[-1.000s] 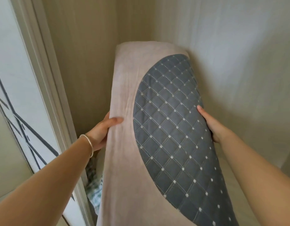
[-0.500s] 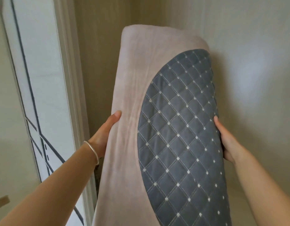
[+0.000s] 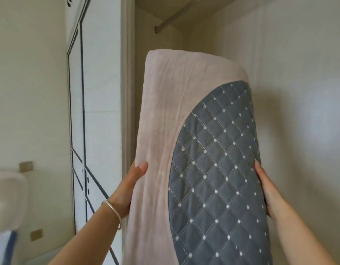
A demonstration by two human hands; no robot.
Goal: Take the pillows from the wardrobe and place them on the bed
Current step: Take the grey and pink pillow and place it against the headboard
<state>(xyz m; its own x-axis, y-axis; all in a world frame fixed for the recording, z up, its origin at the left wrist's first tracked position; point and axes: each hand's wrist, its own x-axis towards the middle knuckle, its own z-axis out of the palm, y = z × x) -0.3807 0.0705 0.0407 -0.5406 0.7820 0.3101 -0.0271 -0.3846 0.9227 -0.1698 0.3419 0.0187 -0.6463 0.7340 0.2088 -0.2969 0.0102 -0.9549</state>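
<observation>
A long pillow (image 3: 161, 131), pale pink with a grey quilted dotted panel, stands on end in front of me inside the open wardrobe (image 3: 280, 73). My left hand (image 3: 130, 186), with a silver bracelet at the wrist, grips its left edge. On the right edge, my right hand (image 3: 265, 190) presses against the quilted panel. Both hands hold the pillow up in the air. Its lower end runs out of view at the bottom.
The wardrobe's white sliding door (image 3: 96, 111) with dark line trim stands to the left. A hanging rail (image 3: 176, 20) crosses the top of the wardrobe. A padded headboard (image 3: 7, 199) shows at the lower left by the wall.
Both hands have lifted the pillow higher. My view has tilted up and swung left, so the rail, more of the door and the headboard now show.
</observation>
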